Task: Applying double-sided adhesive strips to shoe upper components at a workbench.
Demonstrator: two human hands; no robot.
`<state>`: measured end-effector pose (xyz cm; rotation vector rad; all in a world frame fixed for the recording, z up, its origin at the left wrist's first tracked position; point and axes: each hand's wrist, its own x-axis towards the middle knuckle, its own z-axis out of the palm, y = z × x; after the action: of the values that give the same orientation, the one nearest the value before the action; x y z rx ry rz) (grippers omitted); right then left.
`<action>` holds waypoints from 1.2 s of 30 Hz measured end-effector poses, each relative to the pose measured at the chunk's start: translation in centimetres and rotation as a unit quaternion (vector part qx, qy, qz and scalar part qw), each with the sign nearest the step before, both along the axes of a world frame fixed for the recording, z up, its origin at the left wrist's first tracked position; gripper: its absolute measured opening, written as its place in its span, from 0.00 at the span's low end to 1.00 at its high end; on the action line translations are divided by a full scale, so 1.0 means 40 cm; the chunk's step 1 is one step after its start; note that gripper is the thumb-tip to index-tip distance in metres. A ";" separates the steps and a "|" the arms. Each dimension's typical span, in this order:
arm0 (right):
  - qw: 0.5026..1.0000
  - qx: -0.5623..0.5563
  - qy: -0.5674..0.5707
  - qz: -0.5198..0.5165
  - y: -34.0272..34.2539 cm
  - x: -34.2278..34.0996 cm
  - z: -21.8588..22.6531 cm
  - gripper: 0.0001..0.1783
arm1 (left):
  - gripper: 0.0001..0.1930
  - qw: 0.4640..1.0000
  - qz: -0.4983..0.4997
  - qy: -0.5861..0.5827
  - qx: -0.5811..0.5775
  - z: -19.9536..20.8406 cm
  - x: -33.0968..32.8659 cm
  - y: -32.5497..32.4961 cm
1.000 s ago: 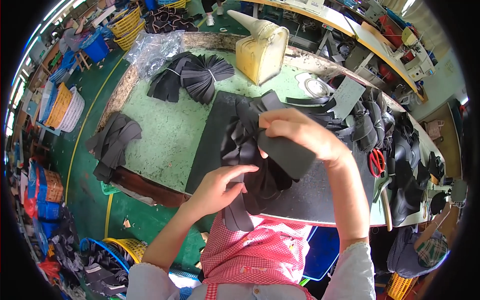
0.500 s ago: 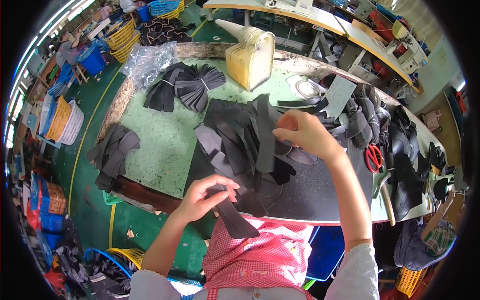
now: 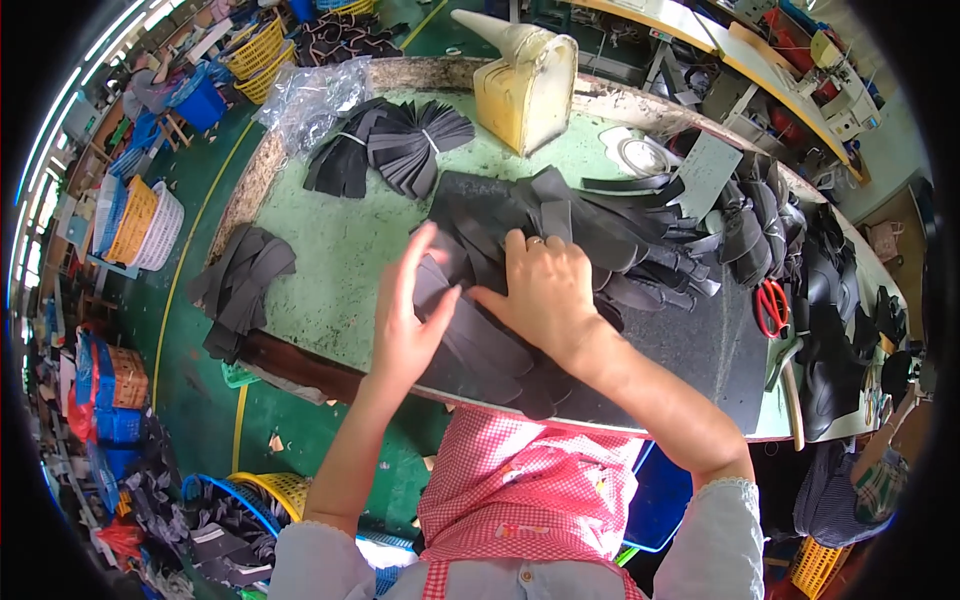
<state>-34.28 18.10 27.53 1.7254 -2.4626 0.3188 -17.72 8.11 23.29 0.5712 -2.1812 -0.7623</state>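
A loose heap of dark grey and black flat cut strips [image 3: 480, 335] lies on a black mat [image 3: 690, 350] in front of me. At the heap's left edge my left hand [image 3: 408, 310] is open, thumb and fingers apart, beside a grey strip. My right hand [image 3: 550, 295] rests over the middle of the heap, thumb stretched out to the left and fingers bent down onto the strips. No strip shows gripped in it, though its fingertips are partly hidden. More pieces [image 3: 660, 250] fan out to the right of that hand.
Tied black bundles [image 3: 420, 145] and a grey stack [image 3: 245, 285] lie on the green tabletop [image 3: 330, 270]. A yellowish can with a cone [image 3: 525, 95] stands at the back. Red-handled scissors [image 3: 771, 308] and a wooden-handled tool [image 3: 792, 400] are at right. Baskets [image 3: 285, 490] stand below left.
My left hand has let go of the dark strip it held near the table's front edge and moved up to the heap. My right hand has come down and left onto the strips.
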 end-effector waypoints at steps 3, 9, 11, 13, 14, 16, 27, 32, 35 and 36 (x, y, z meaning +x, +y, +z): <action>0.999 0.017 0.034 -0.001 0.003 0.012 -0.024 0.29 | 0.59 0.990 0.121 -0.065 -0.024 -0.054 -0.009 0.006; 0.997 -0.048 -0.061 0.029 0.028 -0.023 -0.023 0.27 | 0.53 0.996 0.076 -0.027 0.040 -0.065 0.009 0.010; 0.995 -0.068 -0.063 0.036 0.044 -0.018 -0.015 0.30 | 0.48 0.999 0.035 0.020 0.006 -0.056 0.006 0.040; 0.998 -0.023 -0.053 0.007 0.039 -0.010 -0.009 0.35 | 0.50 0.986 -0.024 0.123 0.107 -0.087 -0.024 0.049; 0.997 -0.005 -0.071 -0.002 0.036 -0.014 -0.005 0.35 | 0.49 0.987 -0.024 0.123 0.098 -0.092 -0.034 0.050; 0.997 -0.035 -0.073 0.004 0.029 -0.013 -0.024 0.34 | 0.51 0.985 0.014 0.149 0.081 -0.068 -0.033 0.058; 0.969 -0.129 -0.212 0.003 0.041 -0.011 -0.090 0.23 | 0.38 0.925 0.002 0.198 0.325 -0.102 -0.028 0.128; 0.966 -0.179 -0.186 -0.022 0.092 0.011 -0.042 0.13 | 0.39 0.977 0.075 0.138 0.143 -0.021 -0.042 0.138; 0.961 -0.198 -0.184 -0.053 0.176 -0.047 0.007 0.09 | 0.38 0.949 0.107 0.216 0.202 -0.012 -0.078 0.161; 0.938 -0.267 -0.205 -0.084 0.179 -0.067 -0.019 0.09 | 0.38 0.934 0.114 0.252 0.227 -0.010 -0.071 0.148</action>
<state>-36.95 25.26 26.79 1.3060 -2.4201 1.3028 -20.58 14.02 22.91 0.7453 -1.4431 -1.1491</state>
